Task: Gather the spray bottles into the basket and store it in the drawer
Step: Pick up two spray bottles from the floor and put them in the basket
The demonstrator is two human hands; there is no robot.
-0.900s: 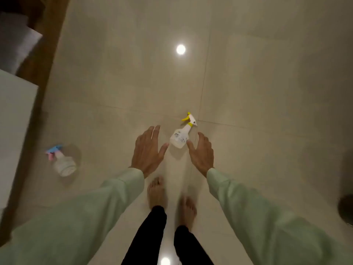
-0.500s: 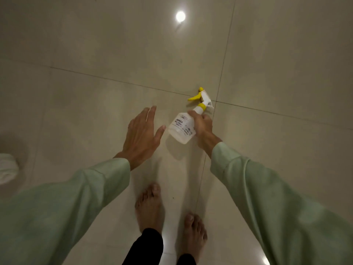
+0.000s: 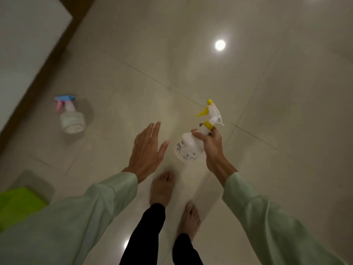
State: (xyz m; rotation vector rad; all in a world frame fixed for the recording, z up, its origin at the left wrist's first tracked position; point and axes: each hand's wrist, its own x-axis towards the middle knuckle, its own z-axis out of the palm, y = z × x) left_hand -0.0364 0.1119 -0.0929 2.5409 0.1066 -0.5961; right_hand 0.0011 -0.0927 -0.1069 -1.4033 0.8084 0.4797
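Note:
My right hand grips a white spray bottle with a yellow trigger by its neck and holds it above the tiled floor, nozzle pointing away from me. My left hand hovers beside it, fingers spread, holding nothing. A second spray bottle, white with a blue and pink head, stands on the floor to the left. A lime green object, perhaps the basket, shows at the lower left edge, partly hidden by my left sleeve.
A white surface with a dark wooden edge runs along the upper left. Glossy beige floor tiles fill the view, with a ceiling light reflected in them. My bare feet stand below my hands.
My right hand has lifted the yellow-trigger bottle off the floor. The view has swung left, bringing the blue-headed bottle and the green object into sight.

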